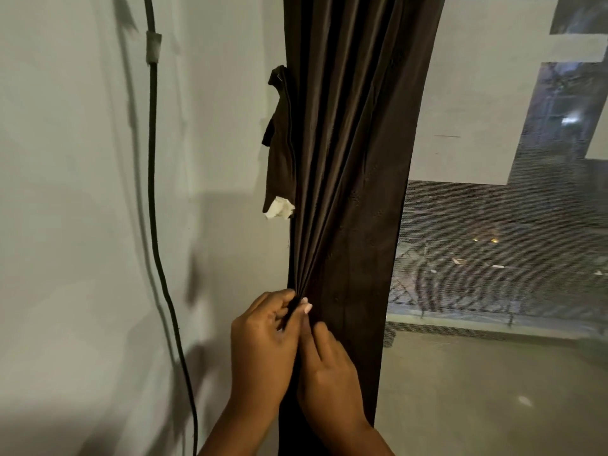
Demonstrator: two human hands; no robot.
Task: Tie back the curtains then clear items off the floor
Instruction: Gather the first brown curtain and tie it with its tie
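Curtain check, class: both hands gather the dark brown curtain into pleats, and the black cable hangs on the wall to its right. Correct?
Not quite. In the head view the black cable hangs left of the curtain. Both the left hand and right hand do gather its pleats.

Home room: curtain (345, 159), screened window (493, 241), wall cable (153, 192).

Two bare hands, left (261, 347), right (329, 376), sleeveless forearms, pale painted fingernail

A dark cable (152, 179) hangs down the pale wall (75, 225) at the left, wrapped near its top with a strip of grey tape (153, 47), while at the right a mesh window screen (513, 225) shows buildings and small lights outside.
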